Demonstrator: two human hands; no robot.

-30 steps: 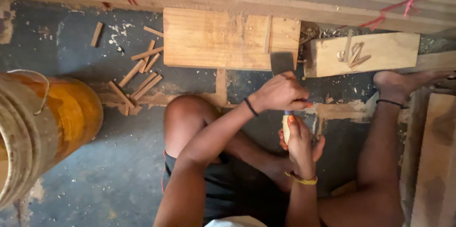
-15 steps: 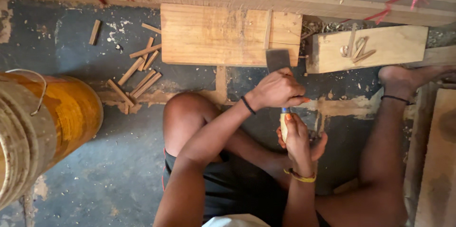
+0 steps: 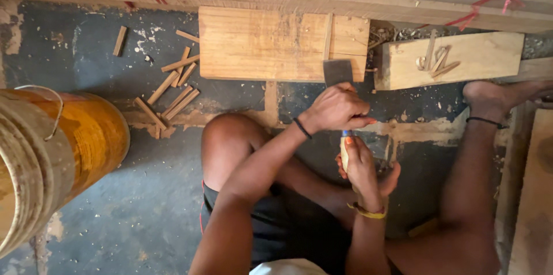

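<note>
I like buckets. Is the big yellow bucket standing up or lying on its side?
Lying on its side: the yellow bucket shows its long wall along the floor, its rim facing left.

A bucket [image 3: 52, 160] is seen at the near left. Wood offcuts [image 3: 167, 88] are scattered on the floor [image 3: 144, 206] left of a plank [image 3: 265, 44]. A wooden block [image 3: 478, 56] is placed right of the plank.

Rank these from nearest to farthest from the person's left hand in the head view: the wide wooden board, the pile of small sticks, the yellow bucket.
Measured from the left hand:
1. Wide wooden board, just above the hand, toward the wall.
2. Pile of small sticks, on the floor further to the left of the picture.
3. Yellow bucket, at the far left edge.
</note>
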